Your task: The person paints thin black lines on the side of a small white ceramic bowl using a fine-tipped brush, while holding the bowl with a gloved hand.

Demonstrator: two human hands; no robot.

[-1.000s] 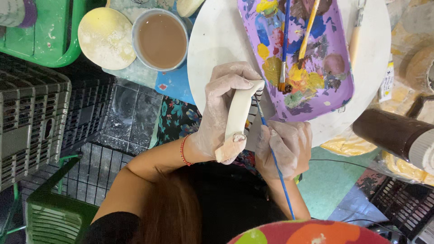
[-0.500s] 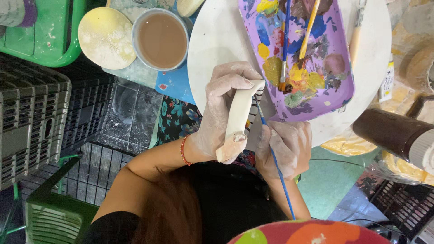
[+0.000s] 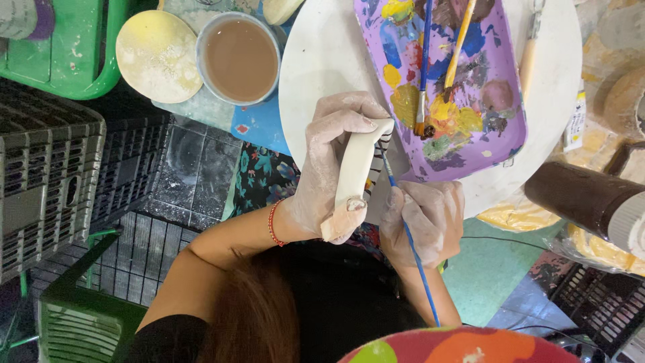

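Fingers of the left hand (image 3: pixel 329 168) wrap a pale, flat unglazed clay piece (image 3: pixel 355 173) held upright above the lap, just beside the round white counter (image 3: pixel 316 60). Right hand (image 3: pixel 423 218) pinches a thin blue-handled paintbrush (image 3: pixel 410 242), tip at the piece's edge.

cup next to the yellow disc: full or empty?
Nearly full. The round cup holds murky brown liquid that reaches close to its pale rim, and its surface covers the whole opening. It stands upright beside the yellow disc.
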